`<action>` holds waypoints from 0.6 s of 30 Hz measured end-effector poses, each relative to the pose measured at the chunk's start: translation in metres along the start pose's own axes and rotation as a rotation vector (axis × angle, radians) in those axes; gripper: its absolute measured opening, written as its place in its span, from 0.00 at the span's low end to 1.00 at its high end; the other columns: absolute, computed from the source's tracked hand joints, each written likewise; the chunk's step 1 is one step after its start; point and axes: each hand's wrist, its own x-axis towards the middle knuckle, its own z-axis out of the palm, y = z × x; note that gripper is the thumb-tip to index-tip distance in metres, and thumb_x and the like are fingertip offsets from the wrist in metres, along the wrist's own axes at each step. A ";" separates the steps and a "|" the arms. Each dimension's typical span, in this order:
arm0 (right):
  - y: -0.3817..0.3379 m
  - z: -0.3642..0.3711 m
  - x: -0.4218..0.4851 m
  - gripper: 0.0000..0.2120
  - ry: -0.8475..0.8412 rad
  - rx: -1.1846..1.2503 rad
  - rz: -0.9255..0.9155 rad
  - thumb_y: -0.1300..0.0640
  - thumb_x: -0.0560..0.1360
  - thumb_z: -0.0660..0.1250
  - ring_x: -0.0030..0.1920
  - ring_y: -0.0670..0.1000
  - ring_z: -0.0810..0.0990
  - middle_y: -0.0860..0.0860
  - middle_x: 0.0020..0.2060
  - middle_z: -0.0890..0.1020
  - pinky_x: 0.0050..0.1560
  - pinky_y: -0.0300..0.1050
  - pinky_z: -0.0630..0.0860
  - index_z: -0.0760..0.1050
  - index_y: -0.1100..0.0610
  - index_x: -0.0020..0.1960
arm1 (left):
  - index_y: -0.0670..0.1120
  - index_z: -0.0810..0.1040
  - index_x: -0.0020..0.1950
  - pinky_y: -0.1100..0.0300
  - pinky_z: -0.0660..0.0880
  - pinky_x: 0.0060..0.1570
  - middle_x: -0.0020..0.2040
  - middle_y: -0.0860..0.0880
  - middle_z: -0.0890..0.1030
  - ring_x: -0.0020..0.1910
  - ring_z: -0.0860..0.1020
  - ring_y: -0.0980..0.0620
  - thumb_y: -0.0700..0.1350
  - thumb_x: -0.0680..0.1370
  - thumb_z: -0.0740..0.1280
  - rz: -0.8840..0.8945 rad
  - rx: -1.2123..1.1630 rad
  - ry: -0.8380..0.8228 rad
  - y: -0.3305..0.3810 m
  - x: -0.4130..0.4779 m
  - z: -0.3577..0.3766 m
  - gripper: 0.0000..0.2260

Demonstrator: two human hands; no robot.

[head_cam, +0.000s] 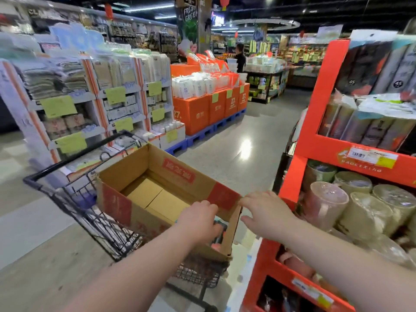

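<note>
An open cardboard box with red printing sits in a black wire shopping cart in a shop aisle. My left hand reaches down inside the box's near right corner, its fingers curled over a dark and orange packet that is mostly hidden; I cannot tell whether it grips it. My right hand hovers at the box's near right corner, fingers spread and fairly straight, fingertips touching or just off the cardboard edge. The rest of the box floor shows bare cardboard flaps.
A red-orange display shelf with wrapped rolls stands close on the right. White racks of packaged goods line the left, with orange cartons on blue pallets beyond. Grey floor runs ahead. A person stands far off.
</note>
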 end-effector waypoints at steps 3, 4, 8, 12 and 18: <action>-0.037 0.016 0.008 0.18 -0.052 0.004 0.013 0.49 0.77 0.58 0.66 0.55 0.70 0.50 0.62 0.75 0.68 0.54 0.63 0.71 0.50 0.66 | 0.48 0.70 0.65 0.49 0.77 0.53 0.60 0.47 0.74 0.57 0.75 0.45 0.55 0.78 0.60 -0.013 0.001 -0.048 -0.037 -0.022 0.010 0.18; -0.048 0.021 0.011 0.18 -0.076 0.007 0.020 0.49 0.77 0.58 0.66 0.54 0.70 0.50 0.62 0.75 0.68 0.54 0.63 0.71 0.50 0.66 | 0.48 0.70 0.66 0.49 0.77 0.53 0.60 0.47 0.73 0.57 0.75 0.45 0.55 0.78 0.61 -0.016 0.002 -0.060 -0.048 -0.029 0.014 0.19; -0.092 0.044 0.018 0.14 -0.175 0.029 0.036 0.51 0.76 0.58 0.62 0.56 0.73 0.51 0.57 0.77 0.64 0.54 0.67 0.73 0.51 0.60 | 0.49 0.71 0.65 0.49 0.77 0.55 0.59 0.48 0.74 0.57 0.75 0.47 0.57 0.77 0.62 -0.035 0.013 -0.106 -0.093 -0.056 0.030 0.19; -0.122 0.062 0.020 0.15 -0.232 0.032 0.039 0.48 0.77 0.59 0.63 0.55 0.73 0.51 0.60 0.77 0.64 0.54 0.65 0.72 0.51 0.62 | 0.48 0.69 0.67 0.48 0.75 0.56 0.60 0.46 0.73 0.59 0.73 0.45 0.57 0.78 0.61 -0.054 0.031 -0.170 -0.124 -0.071 0.046 0.21; -0.128 0.083 0.028 0.19 -0.304 0.001 0.045 0.47 0.78 0.59 0.64 0.55 0.72 0.52 0.61 0.76 0.65 0.52 0.66 0.70 0.50 0.67 | 0.47 0.68 0.68 0.47 0.74 0.56 0.62 0.46 0.72 0.61 0.72 0.45 0.56 0.78 0.60 -0.054 -0.016 -0.219 -0.136 -0.065 0.063 0.21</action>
